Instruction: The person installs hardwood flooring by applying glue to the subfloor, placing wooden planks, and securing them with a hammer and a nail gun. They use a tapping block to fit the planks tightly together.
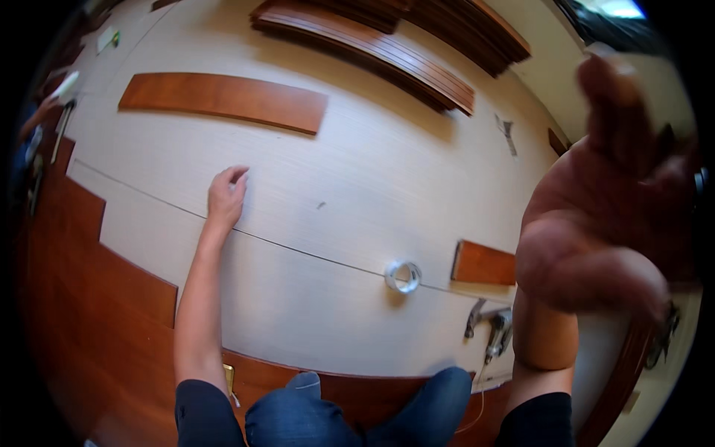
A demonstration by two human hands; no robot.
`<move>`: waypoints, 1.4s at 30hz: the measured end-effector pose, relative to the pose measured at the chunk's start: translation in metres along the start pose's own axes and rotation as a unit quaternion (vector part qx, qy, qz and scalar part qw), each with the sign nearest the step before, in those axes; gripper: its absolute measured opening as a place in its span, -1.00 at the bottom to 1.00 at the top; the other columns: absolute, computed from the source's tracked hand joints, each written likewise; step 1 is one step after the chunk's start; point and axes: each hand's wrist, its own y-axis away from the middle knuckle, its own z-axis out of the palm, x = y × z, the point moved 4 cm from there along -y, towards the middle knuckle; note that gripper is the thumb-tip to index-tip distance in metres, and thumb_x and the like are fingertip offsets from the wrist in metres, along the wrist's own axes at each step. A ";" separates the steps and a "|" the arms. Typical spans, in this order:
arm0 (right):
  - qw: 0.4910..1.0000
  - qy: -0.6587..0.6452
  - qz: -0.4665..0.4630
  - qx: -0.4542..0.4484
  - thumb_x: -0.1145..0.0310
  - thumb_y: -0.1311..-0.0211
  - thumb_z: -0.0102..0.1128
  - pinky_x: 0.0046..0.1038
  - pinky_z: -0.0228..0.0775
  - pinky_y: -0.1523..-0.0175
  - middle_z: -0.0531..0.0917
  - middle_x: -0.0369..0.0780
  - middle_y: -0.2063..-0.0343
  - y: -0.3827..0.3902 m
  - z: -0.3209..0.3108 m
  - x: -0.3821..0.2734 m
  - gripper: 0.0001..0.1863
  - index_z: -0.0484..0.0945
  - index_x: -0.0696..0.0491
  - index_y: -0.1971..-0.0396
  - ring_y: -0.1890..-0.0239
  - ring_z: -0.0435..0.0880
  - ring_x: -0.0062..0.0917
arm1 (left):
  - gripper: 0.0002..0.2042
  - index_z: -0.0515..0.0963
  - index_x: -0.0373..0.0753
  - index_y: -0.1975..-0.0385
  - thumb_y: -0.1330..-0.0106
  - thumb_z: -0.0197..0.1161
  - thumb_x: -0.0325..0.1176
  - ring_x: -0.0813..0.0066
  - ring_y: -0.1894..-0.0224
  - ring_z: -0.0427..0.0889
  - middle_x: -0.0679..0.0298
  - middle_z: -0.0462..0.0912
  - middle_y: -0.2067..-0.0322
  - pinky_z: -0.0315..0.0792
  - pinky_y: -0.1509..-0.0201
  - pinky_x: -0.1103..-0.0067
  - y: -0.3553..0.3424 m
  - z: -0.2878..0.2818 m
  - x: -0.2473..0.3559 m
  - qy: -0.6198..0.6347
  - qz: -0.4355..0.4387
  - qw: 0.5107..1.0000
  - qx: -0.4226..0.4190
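- Head view: pale floor (357,156) across the middle, a dark seam (313,255) crossing it;
- brown laid boards (82,298) along the left and near edges, ending in steps on the left;
- stack of planks (372,54) on the far side;
- loose plank (223,100) flat on the pale floor, beyond the left hand (226,197) and apart from it;
- short board (482,263), seen just beside the right hand (596,216);
- hammer (474,316) near the short board;
- right hand raised, blurred, fingers spread;
- left hand near the seam, fingers curled toward the thumb; cannot tell whether they pinch anything;
- tape roll (390,278) at the seam
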 end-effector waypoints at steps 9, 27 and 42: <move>0.755 0.474 0.394 -0.226 0.05 -0.40 0.33 -0.12 0.07 -0.58 0.17 0.06 -0.52 0.248 0.021 0.241 -0.19 0.21 0.12 -0.47 -0.56 0.12 -0.04 | -0.89 0.64 -0.10 0.27 -0.24 0.24 -0.37 0.14 0.13 0.61 0.22 0.70 0.28 0.46 -0.02 0.27 0.022 0.062 -0.040 -0.180 0.003 0.980 0.082; 0.638 0.572 0.414 -0.307 0.08 -0.52 0.10 -0.19 0.58 -0.12 0.71 0.04 -0.04 0.280 -0.035 0.415 -0.54 0.54 0.11 -0.18 -0.05 0.71 -0.08 | -0.89 0.57 -0.05 0.30 -0.19 0.25 -0.37 0.30 0.14 0.56 0.36 0.64 0.30 0.40 -0.01 0.34 0.018 0.057 -0.045 -0.216 -0.053 0.973 0.056; 0.630 0.177 0.730 -0.198 -0.08 -0.63 -0.08 -0.38 0.16 0.39 0.31 -0.39 0.62 0.329 -0.019 -0.021 -0.37 0.38 0.16 0.53 0.49 0.22 -0.62 | -0.85 0.65 -0.11 0.22 -0.27 0.23 -0.31 0.23 0.05 0.60 0.27 0.73 0.19 0.44 -0.13 0.30 0.033 0.043 -0.051 -0.108 -0.026 0.993 0.037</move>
